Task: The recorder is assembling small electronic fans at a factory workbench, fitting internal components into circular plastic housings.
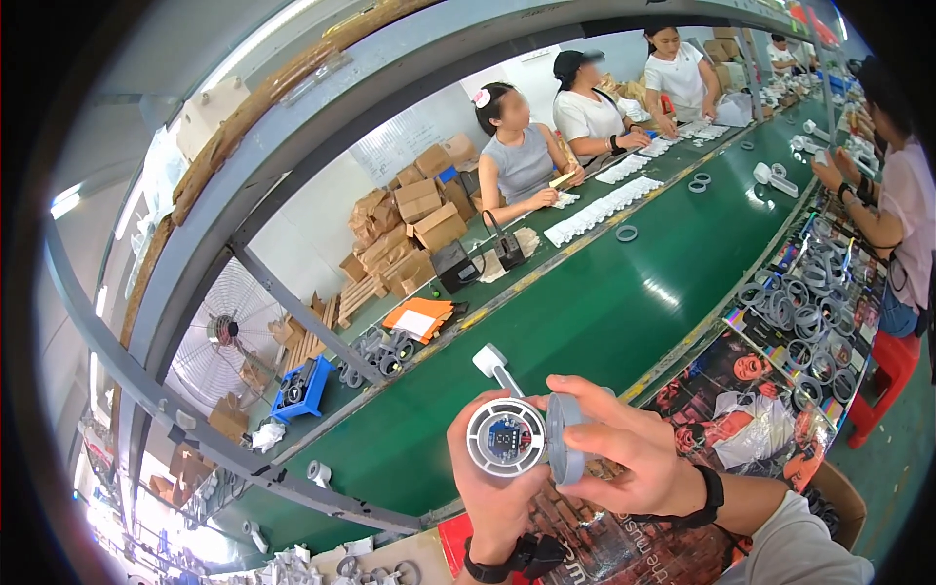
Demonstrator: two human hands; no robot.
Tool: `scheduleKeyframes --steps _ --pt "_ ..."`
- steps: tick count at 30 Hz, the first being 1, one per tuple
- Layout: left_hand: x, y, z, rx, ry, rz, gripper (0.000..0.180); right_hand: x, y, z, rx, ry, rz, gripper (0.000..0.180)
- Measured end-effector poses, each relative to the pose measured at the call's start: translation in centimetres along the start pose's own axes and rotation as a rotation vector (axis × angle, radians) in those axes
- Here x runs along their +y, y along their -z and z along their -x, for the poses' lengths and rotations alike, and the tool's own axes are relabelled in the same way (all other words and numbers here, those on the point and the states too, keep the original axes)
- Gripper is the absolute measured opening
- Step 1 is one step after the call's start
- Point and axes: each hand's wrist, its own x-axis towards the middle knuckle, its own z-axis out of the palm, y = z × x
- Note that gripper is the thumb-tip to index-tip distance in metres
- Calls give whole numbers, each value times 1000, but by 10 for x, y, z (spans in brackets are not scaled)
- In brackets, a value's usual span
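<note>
My left hand (485, 492) is wrapped round a white round plastic housing (475, 458), its open end facing me. Inside it show a small blue circuit board (506, 439) and some thin wires. My right hand (634, 453) grips a grey plastic ring (557, 439) between thumb and fingers, edge-on and close beside the housing's right rim. Whether ring and housing touch, I cannot tell. Just beyond my hands is a white part with a narrow arm (492, 363); my fingers hide where its lower end goes.
A green conveyor belt (585, 302) runs past, carrying loose grey rings (626, 233) and white handled parts (775, 180). Many grey rings (804, 317) lie on the printed bench cover (741, 409) at right. Co-workers sit across the belt and at far right. A metal frame (263, 468) crosses the left.
</note>
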Motion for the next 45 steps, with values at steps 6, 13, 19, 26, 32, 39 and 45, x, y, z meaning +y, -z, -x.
scheduleKeyframes --steps 6,13,19,26,32,39,45 --pt "-1 -5 1 8 -448 -960 69 -11 3 -7 -330 -185 255 49" --pt "-19 -2 -5 0 -333 -1044 63 9 6 -5 -418 -365 78 43" --pt "-20 -9 -6 -511 -368 -908 57 54 3 12 -212 -661 -351 24" --pt "-45 -1 -17 -465 -406 -854 60 63 -2 16 -124 -746 -263 25" --pt "-97 67 -46 109 -111 -319 34 54 -3 15 -596 -1173 -642 39" --pt "-140 99 -56 9 72 -1089 47 136 4 56 -269 -1187 -345 33" --pt "-207 126 -35 -292 281 -1400 43 189 31 88 -191 -1267 -104 40"
